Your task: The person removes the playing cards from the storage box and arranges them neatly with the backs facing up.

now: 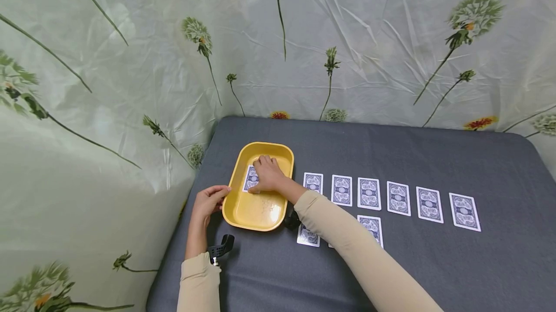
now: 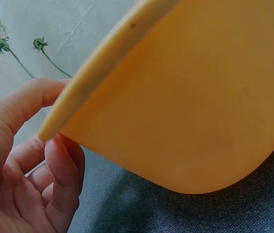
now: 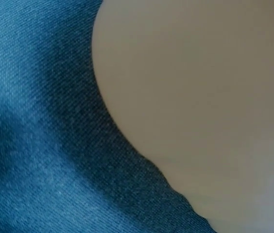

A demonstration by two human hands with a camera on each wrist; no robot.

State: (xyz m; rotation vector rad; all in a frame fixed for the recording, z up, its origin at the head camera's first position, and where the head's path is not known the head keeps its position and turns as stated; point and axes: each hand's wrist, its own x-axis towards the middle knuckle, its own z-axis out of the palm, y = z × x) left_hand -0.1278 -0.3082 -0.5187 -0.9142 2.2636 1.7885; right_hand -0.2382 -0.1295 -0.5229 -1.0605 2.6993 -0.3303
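Note:
A yellow plastic tray (image 1: 260,225) stands on the dark grey cloth at the left of the table. At its left rim, my left hand (image 1: 210,201) pinches the edge between thumb and fingers; the left wrist view shows this hand (image 2: 35,160) close up at the tray wall (image 2: 176,107). Inside the tray, my right hand (image 1: 268,174) spans a playing card (image 1: 251,179), thumb at its lower edge and fingers at its upper edge. The card lies face down, its right part hidden by the hand. In the right wrist view the hand does not show.
Several face-down playing cards (image 1: 369,194) form a row right of the tray. A shorter row nearer me, with a card (image 1: 308,236) at its left, lies partly under my right sleeve (image 1: 347,239). Patterned sheeting (image 1: 304,61) hangs behind and left of the table.

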